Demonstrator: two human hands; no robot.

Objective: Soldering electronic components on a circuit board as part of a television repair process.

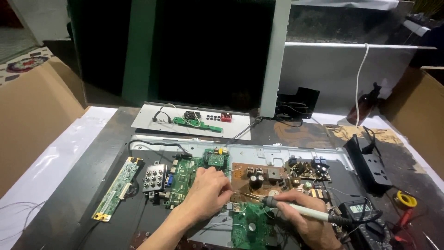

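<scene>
1. The right hand (309, 223) was closed around the pale grey handle of a pen-shaped soldering iron (296, 209), whose metal tip pointed left towards the seam between two circuit boards.
2. The left hand (206, 192) was curled with its fingertips pinched together just beside that tip; whether they held a thin wire, I could not tell.
3. Under the iron lay a small green rectangular circuit board (249, 225) near the front edge of the tabletop, partly covered by the right hand.
4. Just behind it sat a brown power-supply board (259, 178) with black capacitors and a coil, mounted on a large silver metal chassis panel (277, 152) that filled the middle of the tabletop.
5. To the left of the left hand, a green main board (185, 173) with a silver connector block rested on the same panel.
6. Further left, a long narrow green strip board (118, 187) lay slanted on the dark tabletop (92, 166).
7. Near the right hand's wrist, a black digital multimeter (363, 215) with a grey display stood by the front right corner.
8. Beyond it, a black power strip (370, 164) ran along the right edge, with a yellow ring-shaped roll (405, 199) close to it.
9. Towards the back edge, a light grey metal plate (192, 121) carried a smaller green board and wires.
</scene>
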